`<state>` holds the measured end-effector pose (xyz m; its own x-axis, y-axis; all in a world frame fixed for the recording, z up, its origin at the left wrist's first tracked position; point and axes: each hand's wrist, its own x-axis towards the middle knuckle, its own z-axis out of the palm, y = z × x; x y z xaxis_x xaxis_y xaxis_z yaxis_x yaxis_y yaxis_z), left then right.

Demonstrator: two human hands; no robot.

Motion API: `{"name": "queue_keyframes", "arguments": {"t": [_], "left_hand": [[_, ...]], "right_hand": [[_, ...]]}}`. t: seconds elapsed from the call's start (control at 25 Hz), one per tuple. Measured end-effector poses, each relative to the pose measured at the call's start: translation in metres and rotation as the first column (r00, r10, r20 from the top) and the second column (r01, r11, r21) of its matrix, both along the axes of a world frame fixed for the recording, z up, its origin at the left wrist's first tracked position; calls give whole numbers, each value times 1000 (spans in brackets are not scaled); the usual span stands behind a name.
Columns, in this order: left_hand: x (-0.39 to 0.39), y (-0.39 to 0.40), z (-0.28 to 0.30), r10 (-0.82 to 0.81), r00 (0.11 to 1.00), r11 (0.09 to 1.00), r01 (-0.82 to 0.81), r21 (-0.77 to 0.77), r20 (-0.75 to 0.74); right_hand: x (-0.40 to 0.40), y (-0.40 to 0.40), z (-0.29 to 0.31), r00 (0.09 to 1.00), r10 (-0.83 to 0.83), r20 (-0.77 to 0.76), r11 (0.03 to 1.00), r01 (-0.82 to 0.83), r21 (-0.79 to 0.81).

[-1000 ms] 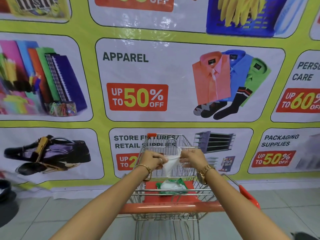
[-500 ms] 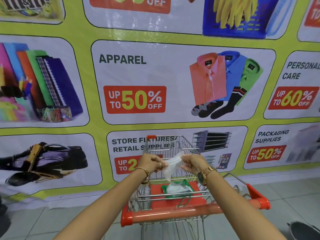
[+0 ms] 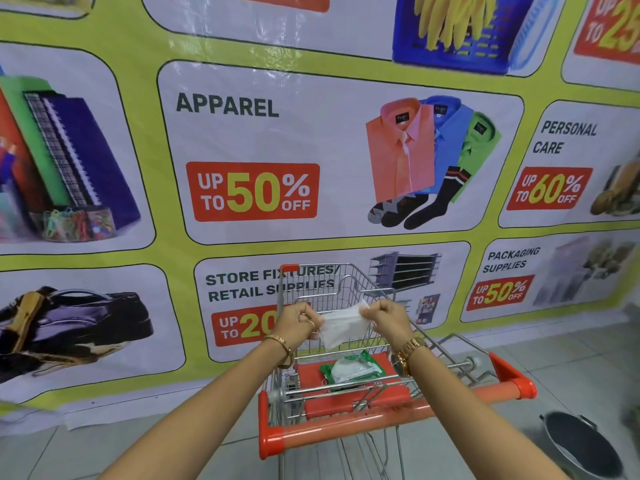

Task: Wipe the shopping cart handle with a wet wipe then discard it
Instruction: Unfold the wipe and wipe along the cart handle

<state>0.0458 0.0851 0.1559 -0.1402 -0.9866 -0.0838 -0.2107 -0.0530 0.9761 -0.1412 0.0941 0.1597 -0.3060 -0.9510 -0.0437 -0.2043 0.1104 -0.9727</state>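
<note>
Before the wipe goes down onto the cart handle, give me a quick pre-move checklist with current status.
1. Wet wipe gripped by left hand and right hand: ok.
2. Wipe fully unfolded: not ok, partly bunched.
3. Cart handle unobstructed: ok.
4. Wipe touching handle: not ok, held above the basket.
5. Wipe pack off the handle, on the red seat flap: ok.
6. Grey bin open for discarding: ok.

Huge sale banner [image 3: 242,109] covers wall: apparel, personal care, packaging supplies panels. Dark bucket [image 3: 581,445] on tiled floor [image 3: 571,358], bottom right, near banner's lower edge.
</note>
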Motion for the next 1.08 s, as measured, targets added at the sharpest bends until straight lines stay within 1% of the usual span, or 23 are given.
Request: {"name": "queue_keyframes", "arguments": {"t": [0.12,0.2,0.28,0.32,0.4,0.48,0.6,0.64,0.76,0.84,0.96,1.0,1.08], "left_hand": [[-1,3,2,35,999,999,-35,-6,-33],[-2,4,4,78,995,997,-78,8,-57],[-2,5,7,109,992,994,-108,15,-64],[-2,5,8,113,992,994,-113,15,-60],[-3,7,9,128,991,992,-127,15,-48],[-5,10,11,154,988,988,-154,11,-25],[-7,17,11,175,985,984,-175,9,-3],[-7,20,11,180,984,984,-180,6,4],[-2,30,11,202,979,979,-202,-14,41],[1,39,14,214,974,977,-212,-33,72],[-1,56,16,174,983,985,-172,-28,63],[-4,63,16,171,985,985,-170,-14,33],[-11,77,16,211,977,977,-211,26,-27]], "right_hand": [[3,1,-1,988,28,154,999,-22,-43],[1,5,0,974,71,216,997,-66,-30],[-4,9,4,955,150,255,989,-147,-30],[-8,10,6,952,191,240,981,-191,-26],[-16,12,11,955,254,156,967,-256,-10],[-23,14,14,956,282,83,959,-283,-1],[-37,22,13,951,306,43,951,-308,26],[-43,25,13,946,324,19,945,-324,46],[-59,36,15,916,383,-119,920,-366,140],[-65,44,17,890,421,-175,903,-394,170],[-71,56,16,868,462,-183,885,-437,160],[-73,60,15,870,469,-149,881,-452,138],[-74,69,12,880,475,-20,877,-472,90]]}}
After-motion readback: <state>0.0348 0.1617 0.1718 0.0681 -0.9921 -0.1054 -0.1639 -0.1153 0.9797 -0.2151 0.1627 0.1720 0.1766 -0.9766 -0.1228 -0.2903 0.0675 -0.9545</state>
